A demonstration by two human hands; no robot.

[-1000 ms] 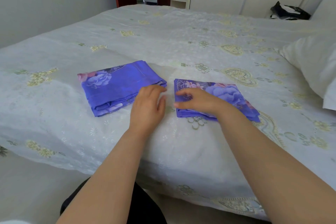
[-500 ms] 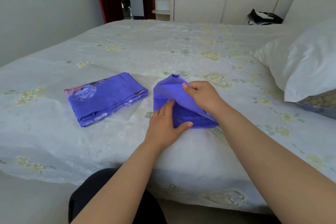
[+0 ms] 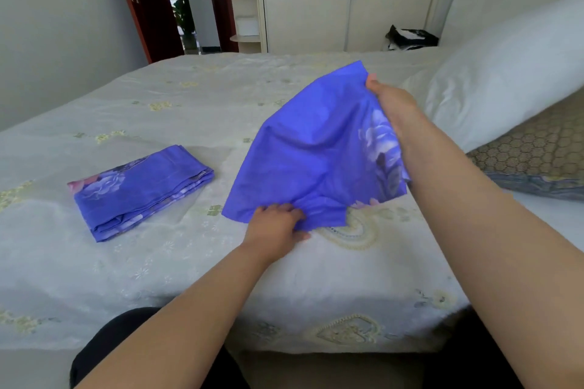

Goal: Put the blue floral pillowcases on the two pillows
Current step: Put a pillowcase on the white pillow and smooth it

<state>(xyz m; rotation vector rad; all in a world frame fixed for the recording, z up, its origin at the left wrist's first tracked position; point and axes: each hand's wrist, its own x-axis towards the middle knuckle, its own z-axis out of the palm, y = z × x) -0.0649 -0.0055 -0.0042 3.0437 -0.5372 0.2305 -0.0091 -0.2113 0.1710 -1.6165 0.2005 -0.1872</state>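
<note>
— What's changed since a moment ago?

— The right-hand pillowcase [image 3: 319,148] is no longer a folded square on the bed [image 3: 189,262]. It has come up off the sheet and opened into a broad hanging panel, the top corner high, the lower edge just brushing the bed. The view has lifted too, so more of the room shows.

— And the big things around it?

— The bed carries everything. At the head end lies a white pillow [image 3: 512,73], bare, resting on a second pillow with a brown honeycomb cover [image 3: 534,155]. The other pillowcase [image 3: 139,186] is folded flat on the bed, well apart to the left, untouched.

— Which step would you say this is?

— Unfolding the first case, I'd judge. Neither pillow is covered yet, so the task is near its start. Next she needs to shake out the remaining folds and find the open end, then bring that mouth over to the white pillow. The cloth is thin and limp, so the opening may be hard to pick out among the layers.

— How is each grip placed?

— The right hand [image 3: 392,104] pinches the upper corner, thumb on the near side, fingers hidden behind the fabric, holding it raised. The left hand [image 3: 278,224] is down at the bed, fingers curled into the bunched lower edge, gripping it against the sheet. Both are closed on the same pillowcase, pulling it apart between them.
</note>
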